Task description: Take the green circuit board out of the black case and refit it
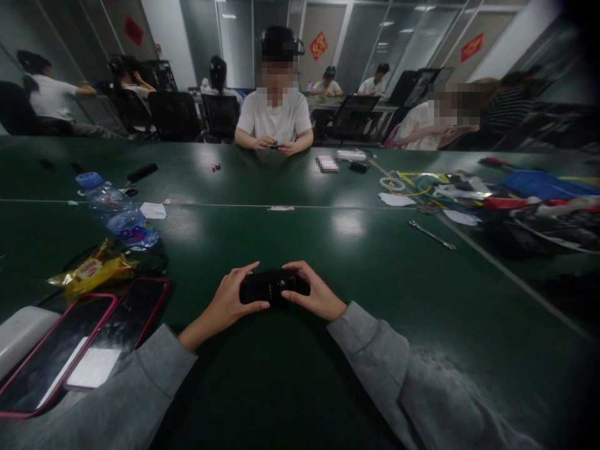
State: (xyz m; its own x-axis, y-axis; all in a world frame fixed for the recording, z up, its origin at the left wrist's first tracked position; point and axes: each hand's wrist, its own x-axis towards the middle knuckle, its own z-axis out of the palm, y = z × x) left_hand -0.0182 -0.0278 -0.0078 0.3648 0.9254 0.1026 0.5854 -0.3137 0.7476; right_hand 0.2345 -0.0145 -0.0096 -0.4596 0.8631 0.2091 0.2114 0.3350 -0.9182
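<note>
A small black oblong device (262,289) with tiny pale markings on its top lies level between my hands, just above or on the green table; I cannot tell which. My left hand (229,294) wraps its left end, thumb along the near edge and fingers along the far edge. Around the right end, my right hand (316,294) is closed, its thumb on the near side of the face and its fingers at the far edge. What kind of device it is does not show clearly.
Two phones (134,312) in red cases, a white block (28,334), a yellow snack packet (96,269) and a water bottle (119,212) are at left. A wrench (431,234) and tangled cables (435,185) lie at right. Across the table (281,231) sits a person (274,115).
</note>
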